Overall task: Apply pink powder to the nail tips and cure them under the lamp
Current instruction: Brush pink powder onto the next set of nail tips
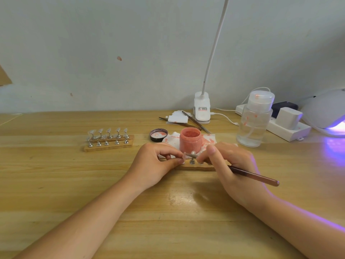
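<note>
My left hand [157, 161] pinches a clear nail tip [184, 156] on a small metal stand, just in front of the open jar of pink powder [190, 140]. My right hand [229, 165] grips a brown brush [255, 176], whose handle points right; its tip meets the nail tip. Both hands hover over a wooden holder strip [196, 166] with metal stands, partly hidden by my fingers. A second wooden holder [109, 142] at the left carries several clear nail tips on stands. The curing lamp [326, 113] glows purple at the far right.
The jar's black lid [158, 134] lies left of the jar on a stained tissue [209, 140]. A clear pump bottle [254, 120] stands right of the jar. Behind are a clip desk lamp [201, 107], tweezers [194, 122], white pads and a power strip [287, 126].
</note>
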A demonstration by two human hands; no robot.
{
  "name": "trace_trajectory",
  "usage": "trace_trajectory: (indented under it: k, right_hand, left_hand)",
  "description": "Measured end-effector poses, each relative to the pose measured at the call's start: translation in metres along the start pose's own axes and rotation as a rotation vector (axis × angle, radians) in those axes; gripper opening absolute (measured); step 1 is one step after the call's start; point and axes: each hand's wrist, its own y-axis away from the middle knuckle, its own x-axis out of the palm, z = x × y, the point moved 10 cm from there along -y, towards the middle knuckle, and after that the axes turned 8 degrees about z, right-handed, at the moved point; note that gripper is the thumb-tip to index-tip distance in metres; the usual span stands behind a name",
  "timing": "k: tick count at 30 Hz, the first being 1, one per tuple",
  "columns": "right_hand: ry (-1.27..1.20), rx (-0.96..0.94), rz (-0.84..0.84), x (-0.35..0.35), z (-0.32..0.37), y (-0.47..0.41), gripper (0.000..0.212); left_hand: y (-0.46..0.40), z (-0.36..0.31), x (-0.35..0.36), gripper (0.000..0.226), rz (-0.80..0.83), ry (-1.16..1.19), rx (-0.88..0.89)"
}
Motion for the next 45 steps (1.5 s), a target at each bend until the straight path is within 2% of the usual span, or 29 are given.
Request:
trace_trajectory:
  k: [28,31,37,45]
  right_hand:
    - [-0.008,-0.030,-0.029,-0.002,0.003,0.001,0.045]
    - [0.010,-0.016,0.005,0.002,0.002,0.000,0.046]
    - [-0.098,-0.020,-0.075,-0.008,0.000,0.002,0.048]
    - [-0.036,0.019,-0.036,-0.002,-0.002,-0.001,0.046]
  left_hand:
    - [0.000,0.000,0.001,0.012,-0.004,0.015,-0.002]
    - [0.000,-0.001,0.000,0.009,0.001,0.016,0.000]
    - [0.001,0.000,-0.005,0.018,-0.052,0.031,-0.003]
    - [0.001,0.005,-0.005,0.022,-0.066,0.088,-0.025]
